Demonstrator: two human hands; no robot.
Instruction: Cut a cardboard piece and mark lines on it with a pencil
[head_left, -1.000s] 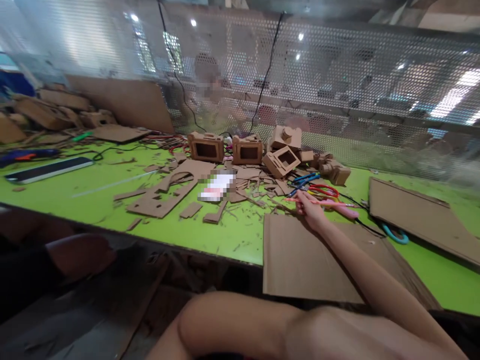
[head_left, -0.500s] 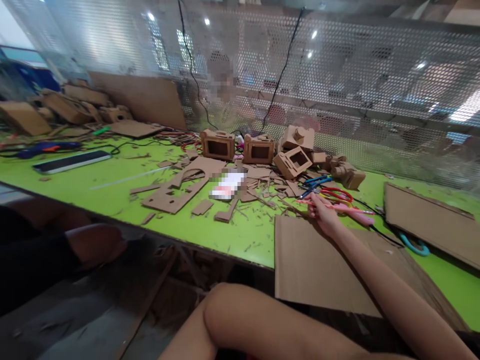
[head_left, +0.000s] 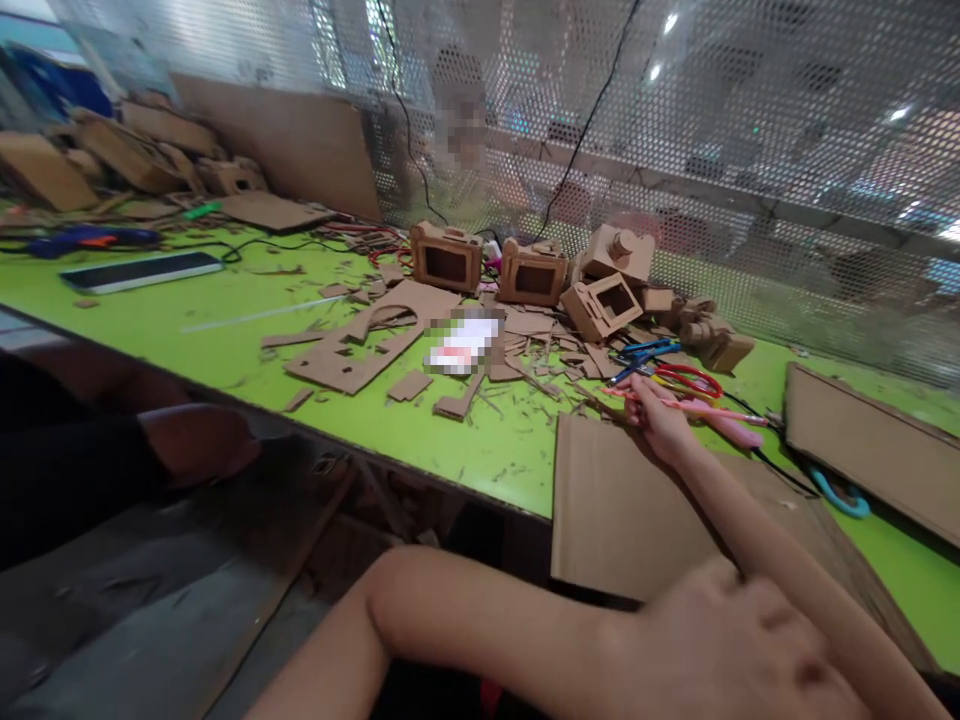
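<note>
My right hand (head_left: 654,412) reaches over the far edge of a flat cardboard sheet (head_left: 600,510), its fingers closed on a slim pink pencil (head_left: 731,414). Just past the fingers lie blue-handled pliers (head_left: 652,350) and a tool with red looped handles (head_left: 694,380). A pink tool handle (head_left: 735,432) with a black cable rests beneath the pencil. My left hand (head_left: 735,645) is across my body at the lower right, close to my right forearm. It is blurred, and its fingers are partly hidden.
Several cardboard camera models (head_left: 448,258) stand along the perforated screen. Cardboard scraps and a cut-out sheet (head_left: 330,365) litter the green table (head_left: 510,470), around a blurred-out bright rectangle (head_left: 463,342). At the left are a blue glue gun (head_left: 75,240) and another person's hand (head_left: 199,440).
My left hand has come into view at the lower right, beside my right forearm. The view has tilted down a little. My right hand still holds the pencil at about the same spot.
</note>
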